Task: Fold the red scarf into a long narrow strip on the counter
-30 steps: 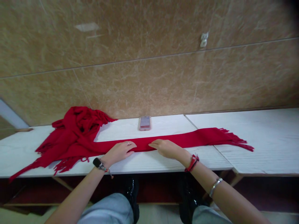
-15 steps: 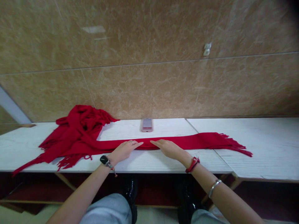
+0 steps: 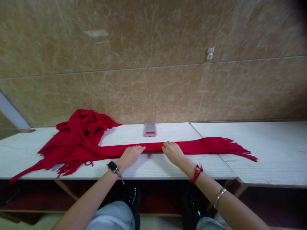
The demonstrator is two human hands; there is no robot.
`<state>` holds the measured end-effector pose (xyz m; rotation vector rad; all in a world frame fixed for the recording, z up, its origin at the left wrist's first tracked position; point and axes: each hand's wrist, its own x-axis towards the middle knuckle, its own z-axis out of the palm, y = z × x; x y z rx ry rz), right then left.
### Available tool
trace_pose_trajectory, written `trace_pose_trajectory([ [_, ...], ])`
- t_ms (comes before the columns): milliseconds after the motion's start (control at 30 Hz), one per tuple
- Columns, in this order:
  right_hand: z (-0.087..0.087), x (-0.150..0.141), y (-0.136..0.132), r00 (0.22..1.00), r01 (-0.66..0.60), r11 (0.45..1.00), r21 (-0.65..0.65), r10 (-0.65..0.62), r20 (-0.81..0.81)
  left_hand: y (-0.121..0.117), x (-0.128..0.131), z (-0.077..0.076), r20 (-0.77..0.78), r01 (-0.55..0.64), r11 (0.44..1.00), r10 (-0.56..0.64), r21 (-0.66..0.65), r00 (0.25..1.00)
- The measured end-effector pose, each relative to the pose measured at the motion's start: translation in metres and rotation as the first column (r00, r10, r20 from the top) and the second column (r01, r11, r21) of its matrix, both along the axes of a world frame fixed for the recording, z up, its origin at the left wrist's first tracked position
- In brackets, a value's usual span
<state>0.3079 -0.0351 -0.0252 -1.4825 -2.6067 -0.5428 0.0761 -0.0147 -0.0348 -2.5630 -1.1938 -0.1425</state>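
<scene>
Brown marbled tiles cover the wall (image 3: 144, 92) behind a white counter (image 3: 271, 153). Along its middle, roughly parallel to the front edge, a red scarf (image 3: 153, 147) lies in a long narrow strip. Its fringe (image 3: 240, 151) spreads beyond the seam toward the counter's right end; its left part runs into a rumpled red heap (image 3: 82, 134) at the left end, reaching the back edge. Whether strip and heap are one piece, I cannot tell. One thin tail of the heap reaches the front edge near the left corner.

Both hands rest on the strip, a short gap between them. The left hand (image 3: 131, 155) has its fingers together, laid over the cloth; the right hand (image 3: 173, 152) has its fingers curled down onto it. Both thumbs are hidden, so how firmly either pinches cannot be told.

The cloth should be light, soft and limp, hardly fragile, easily creased. The long edges look the best hold, both hands spaced apart; the loose fringe would tangle.

Behind the hands, a phone (image 3: 150, 128) lies by the back edge. Shelves (image 3: 160, 198) stand below the front edge.
</scene>
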Motion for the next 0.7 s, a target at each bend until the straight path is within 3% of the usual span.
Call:
trace_pose_trajectory([
  [100,-0.004,-0.001,-0.005,1.000,0.001,1.000,-0.025,-0.001,0.000,-0.004,0.000,0.003,-0.042,0.033,0.997,-0.035,-0.068,0.998],
  [333,-0.011,-0.006,-0.009,0.999,0.009,1.000,-0.011,-0.009,-0.042,-0.010,0.012,0.022,-0.115,-0.038,0.966,0.008,-0.257,0.993],
  [533,-0.002,-0.002,-0.015,0.988,0.141,0.988,-0.059,-0.145,-0.051,0.035,0.043,0.042,0.053,0.033,0.931,-0.014,-0.364,0.998],
  [700,-0.003,0.002,-0.017,0.972,0.219,0.973,-0.069,-0.224,-0.068,0.074,0.080,0.030,0.111,0.061,0.898,-0.014,-0.436,0.994],
])
